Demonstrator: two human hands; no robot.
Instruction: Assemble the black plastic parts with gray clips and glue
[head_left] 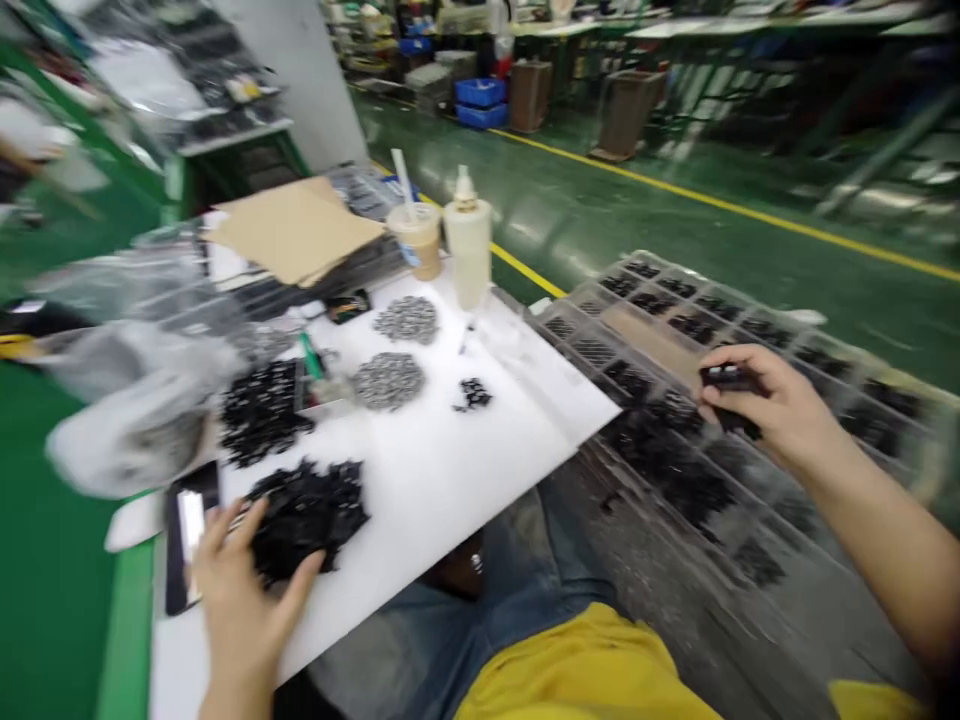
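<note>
My left hand point(247, 590), fingers spread, rests against a heap of small black plastic parts point(311, 515) on the white work board point(420, 490). Over on the right, my right hand point(772, 405) is closed around a few black plastic parts point(731, 380), above a compartmented clear plastic tray point(660, 350). Black pieces lie in many of the tray's cells. Behind the left heap is a second pile of black parts point(262, 410). Two piles of small silvery metal pieces point(390, 381) and a little cluster of black bits point(474, 393) sit farther back.
A squeeze bottle point(469, 250) and a drink cup with a straw point(417, 240) stand at the board's back edge. Cardboard sheets point(296, 228) and plastic bags point(135, 410) lie at the left. A phone-like dark slab point(187, 530) is beside my left hand.
</note>
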